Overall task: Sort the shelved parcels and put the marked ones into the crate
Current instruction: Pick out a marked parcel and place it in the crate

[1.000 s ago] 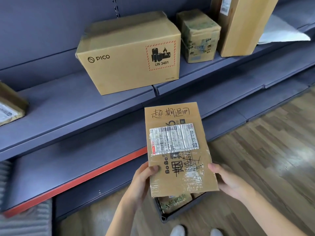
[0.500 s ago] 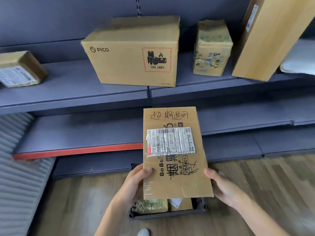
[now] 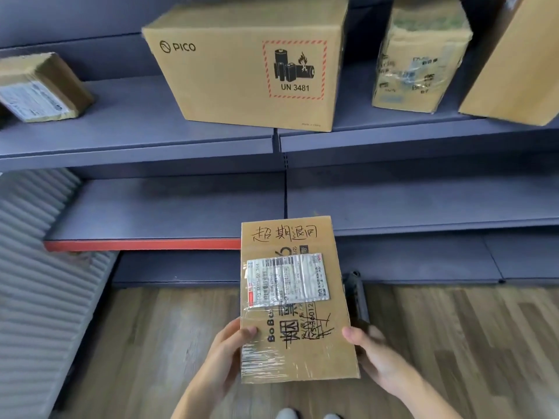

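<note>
I hold a flat brown cardboard parcel (image 3: 295, 300) in front of me, with black handwriting across its top and a white shipping label in its middle. My left hand (image 3: 225, 355) grips its lower left edge, thumb on the face. My right hand (image 3: 373, 355) grips the lower right edge the same way. Behind the parcel, on the floor, only a dark corner of the crate (image 3: 357, 294) shows; the parcel hides the rest of it.
On the upper grey shelf (image 3: 136, 137) stand a large PICO box (image 3: 251, 65) with a battery warning mark, a small taped parcel (image 3: 39, 89) at left, a taped box (image 3: 420, 55) and a tall leaning carton (image 3: 517, 62) at right. A ribbed grey panel (image 3: 36, 267) lies at left.
The view has shifted closer to the shelf and lower. The parcel stays in both hands and now covers nearly all of the crate, whose contents showed below it before.
</note>
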